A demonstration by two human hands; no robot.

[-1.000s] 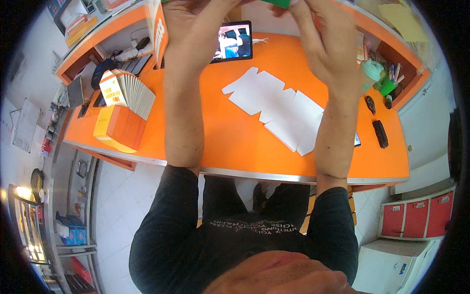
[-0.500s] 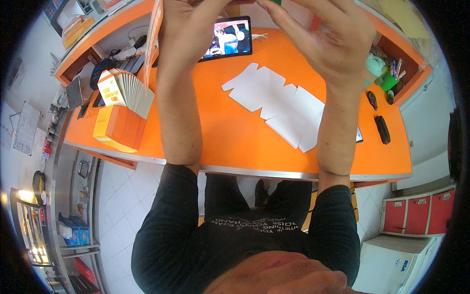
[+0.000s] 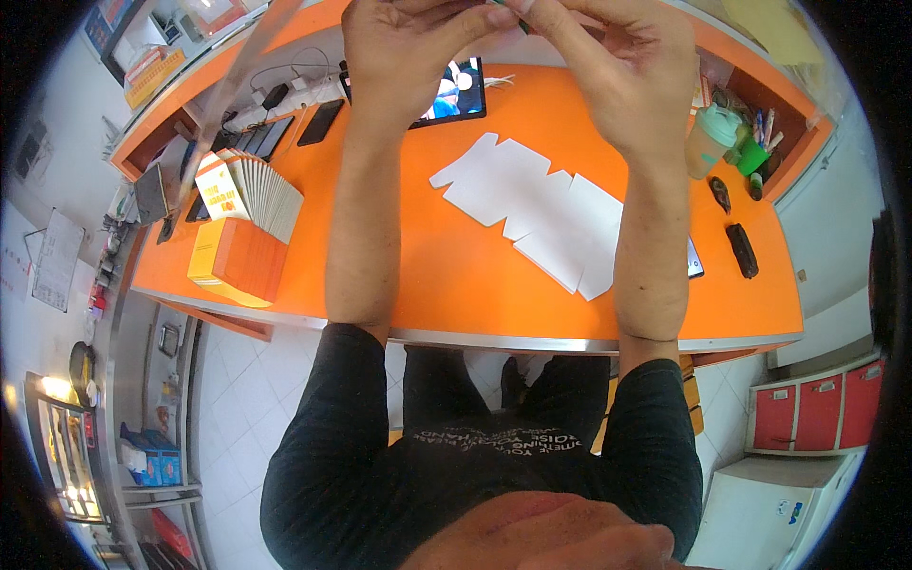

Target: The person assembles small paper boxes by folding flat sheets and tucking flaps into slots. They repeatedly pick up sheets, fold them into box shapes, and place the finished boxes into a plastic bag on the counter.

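Note:
Both hands are raised over the far side of the orange table (image 3: pixel 408 285). My left hand (image 3: pixel 404 57) is closed, its thumb pressed in toward the right hand. My right hand (image 3: pixel 617 81) is closed too, with thumb and finger meeting the left thumb. Only a small dark green sliver shows between the fingertips; the rest is cut off at the top edge, so I cannot make out its kind. Below them, on the table, lie flat white die-cut carton blanks (image 3: pixel 541 209). A blurred, thin pale strip (image 3: pixel 233 100) slants beside my left hand; whether it is held is unclear.
Stacked yellow-orange folded cartons (image 3: pixel 242 261) and a fan of white-edged ones (image 3: pixel 256 185) stand at left. A tablet (image 3: pixel 456 100) and a black phone (image 3: pixel 321 123) lie behind. At right are a shaker bottle (image 3: pixel 712 138), a green pen cup (image 3: pixel 752 155) and a dark pouch (image 3: pixel 741 251).
My hands have come closer together, the fingertips now meeting. The orange-edged sheet beside my left forearm has swung outward to the left and shows only as a thin strip, uncovering the phone.

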